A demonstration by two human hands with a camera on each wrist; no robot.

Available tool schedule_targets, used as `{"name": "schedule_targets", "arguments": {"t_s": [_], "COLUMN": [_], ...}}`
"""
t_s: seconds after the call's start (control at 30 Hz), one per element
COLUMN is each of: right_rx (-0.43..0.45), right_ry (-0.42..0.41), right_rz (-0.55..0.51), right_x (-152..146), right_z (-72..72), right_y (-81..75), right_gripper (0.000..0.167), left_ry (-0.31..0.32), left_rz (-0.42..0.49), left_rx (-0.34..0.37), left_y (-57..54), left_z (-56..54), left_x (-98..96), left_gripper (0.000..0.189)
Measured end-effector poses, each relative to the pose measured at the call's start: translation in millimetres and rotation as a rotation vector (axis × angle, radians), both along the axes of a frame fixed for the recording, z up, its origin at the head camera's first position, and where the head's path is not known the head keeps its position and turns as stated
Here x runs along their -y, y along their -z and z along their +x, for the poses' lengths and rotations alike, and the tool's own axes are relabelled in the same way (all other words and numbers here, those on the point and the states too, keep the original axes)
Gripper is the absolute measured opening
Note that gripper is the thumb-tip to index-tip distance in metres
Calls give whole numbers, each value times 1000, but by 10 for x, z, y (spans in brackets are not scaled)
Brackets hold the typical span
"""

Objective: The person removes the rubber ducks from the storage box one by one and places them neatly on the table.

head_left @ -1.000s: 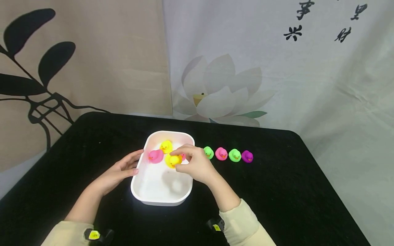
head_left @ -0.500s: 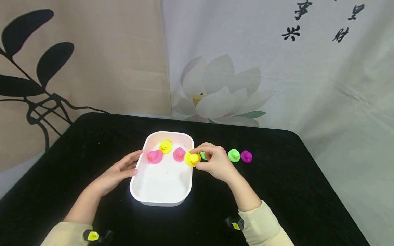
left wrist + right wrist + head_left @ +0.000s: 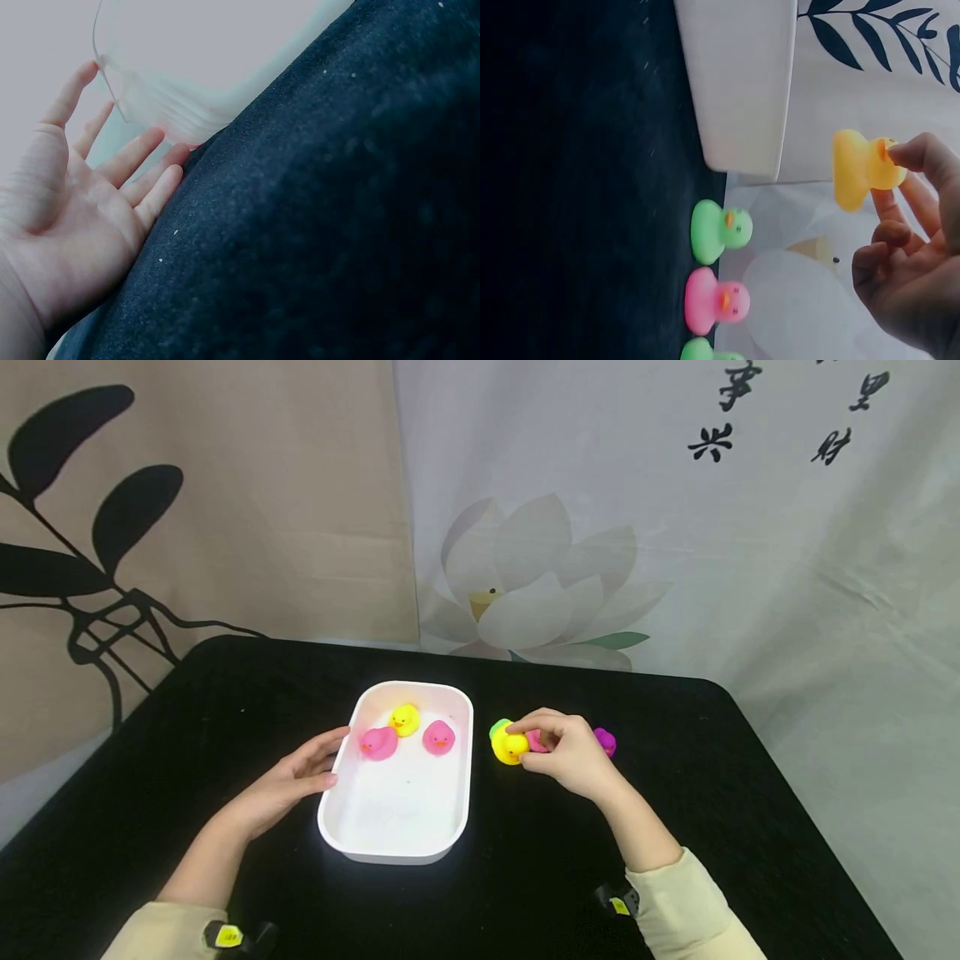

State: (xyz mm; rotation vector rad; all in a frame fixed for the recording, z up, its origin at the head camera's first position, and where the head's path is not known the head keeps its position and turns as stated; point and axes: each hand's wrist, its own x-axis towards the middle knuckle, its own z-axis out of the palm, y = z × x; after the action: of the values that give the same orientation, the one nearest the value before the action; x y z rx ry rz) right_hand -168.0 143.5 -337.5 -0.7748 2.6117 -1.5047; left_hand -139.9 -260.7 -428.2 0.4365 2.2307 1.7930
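Yellow duck [image 3: 851, 171] held aloft beside a white tray [image 3: 397, 810].
Right hand [image 3: 566, 753] pinches its head; left hand [image 3: 296, 777], fingers relaxed and gripping nothing, touches the tray's side.

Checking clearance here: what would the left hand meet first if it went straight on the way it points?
The white tray; the left hand looks right against its side, though contact is hard to judge.

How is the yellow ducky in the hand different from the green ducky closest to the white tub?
Color: the yellow ducky is bright yellow, but the green ducky is light green. Place: the right hand pinches the yellow ducky up in the air, while the green ducky sits on the black table. From the head camera, the yellow ducky partly hides the green ducky. Both are duck-shaped with orange beaks.
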Motion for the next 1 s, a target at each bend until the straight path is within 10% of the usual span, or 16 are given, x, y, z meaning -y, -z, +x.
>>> {"name": "schedule_targets", "arguments": {"t_s": [0.53, 1.0], "right_rx": [34, 54], "right_ry": [40, 122], "right_rz": [53, 74], "right_x": [-375, -752], "right_z": [62, -54], "right_y": [-223, -121], "right_gripper": [30, 28], "left_ry": [-2, -2], "left_rz": [3, 1], "left_rx": [1, 2], "left_y": [-16, -3], "left_z": [14, 8], "left_x": [-3, -2], "left_gripper": [68, 68]}}
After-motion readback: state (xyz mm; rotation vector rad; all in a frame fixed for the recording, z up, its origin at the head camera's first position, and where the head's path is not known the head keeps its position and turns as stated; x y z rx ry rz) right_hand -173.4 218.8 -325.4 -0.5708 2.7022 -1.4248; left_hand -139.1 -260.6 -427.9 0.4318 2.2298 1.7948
